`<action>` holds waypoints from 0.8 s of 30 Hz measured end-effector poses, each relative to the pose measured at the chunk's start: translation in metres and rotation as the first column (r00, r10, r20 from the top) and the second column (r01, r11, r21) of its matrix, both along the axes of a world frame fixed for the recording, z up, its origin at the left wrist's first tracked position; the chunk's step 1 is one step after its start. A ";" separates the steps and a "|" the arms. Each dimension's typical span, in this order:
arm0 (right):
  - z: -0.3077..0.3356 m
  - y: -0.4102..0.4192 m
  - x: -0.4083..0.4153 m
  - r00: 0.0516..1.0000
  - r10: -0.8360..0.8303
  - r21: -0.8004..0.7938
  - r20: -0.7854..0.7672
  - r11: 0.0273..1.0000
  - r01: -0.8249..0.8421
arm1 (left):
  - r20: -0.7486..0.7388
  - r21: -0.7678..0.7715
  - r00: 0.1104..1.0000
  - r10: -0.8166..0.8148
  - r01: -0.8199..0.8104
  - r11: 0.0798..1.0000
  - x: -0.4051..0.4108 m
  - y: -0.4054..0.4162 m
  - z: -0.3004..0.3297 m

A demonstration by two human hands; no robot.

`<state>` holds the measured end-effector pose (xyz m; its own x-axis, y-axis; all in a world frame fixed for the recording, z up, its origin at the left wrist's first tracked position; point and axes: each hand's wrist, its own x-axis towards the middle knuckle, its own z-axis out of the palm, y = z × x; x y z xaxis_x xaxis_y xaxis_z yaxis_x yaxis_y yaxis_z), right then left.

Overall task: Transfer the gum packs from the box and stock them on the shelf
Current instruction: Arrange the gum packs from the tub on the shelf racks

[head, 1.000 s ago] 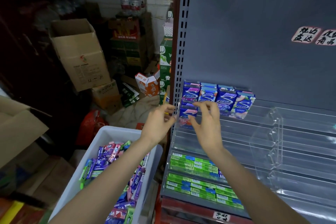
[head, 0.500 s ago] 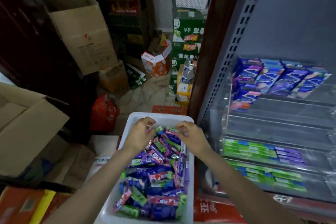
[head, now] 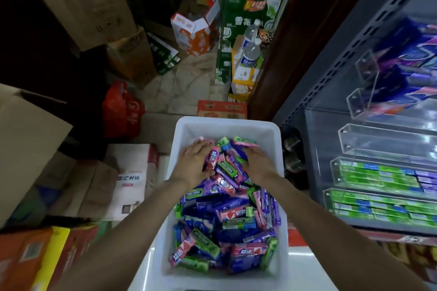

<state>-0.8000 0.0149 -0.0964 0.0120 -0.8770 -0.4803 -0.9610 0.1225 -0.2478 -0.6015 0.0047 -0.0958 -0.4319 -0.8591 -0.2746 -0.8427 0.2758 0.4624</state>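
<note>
While both hands work at the far end of the white plastic box, the left hand lies over the heap with fingers curled about a purple gum pack, and the right hand presses down on the loose green, purple and pink gum packs; whether it grips any cannot be told. To the right stands the grey shelf with clear acrylic trays, partly stocked. Slick wrappers could slide from an overfull grab and drop beside the box, or mixed flavours could reach the wrong tray
</note>
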 end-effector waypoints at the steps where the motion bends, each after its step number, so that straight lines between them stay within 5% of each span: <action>1: -0.003 -0.002 -0.001 0.999 0.022 -0.012 -0.039 1.000 -0.023 | -0.012 -0.003 1.000 -0.009 0.009 1.000 0.001 0.000 -0.001; 6: -0.009 -0.009 0.002 0.985 0.021 -0.054 -0.169 0.998 -0.031 | -0.028 -0.019 1.000 -0.002 0.001 1.000 0.002 0.001 -0.006; 18: 0.000 -0.017 0.001 0.997 -0.065 -0.063 0.047 0.996 0.068 | 0.001 0.007 0.999 0.032 -0.032 0.999 -0.003 0.002 -0.001; 24: 0.013 -0.007 -0.005 0.952 -0.202 -0.006 0.229 0.978 0.209 | -0.099 0.031 0.993 0.063 -0.060 0.998 -0.002 0.005 0.004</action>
<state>-0.8047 0.0083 -0.0837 -0.0648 -0.8856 -0.4599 -0.8341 0.3011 -0.4622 -0.6036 0.0095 -0.0918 -0.4048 -0.8775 -0.2571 -0.8067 0.2103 0.5522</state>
